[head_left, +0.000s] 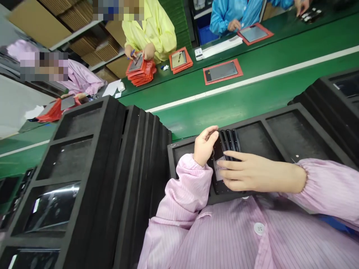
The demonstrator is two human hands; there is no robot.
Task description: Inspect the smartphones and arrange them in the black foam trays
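Observation:
My left hand (204, 144) is curled, its fingers gripping the top edge of a stack of thin dark panels (228, 140) that stands on edge in a compartment of a black foam tray (280, 130) in front of me. My right hand (252, 172) lies across the front panel with its fingers stretched flat over a small white label (220, 170). Both arms wear pink striped sleeves.
A stack of black foam trays (92, 157) stands at my left, its lower slots holding glossy dark panels (50, 207). More trays (336, 97) rise at the right. Beyond runs a green conveyor belt (238, 101) with red-framed panels (223, 71). Three other people work across it.

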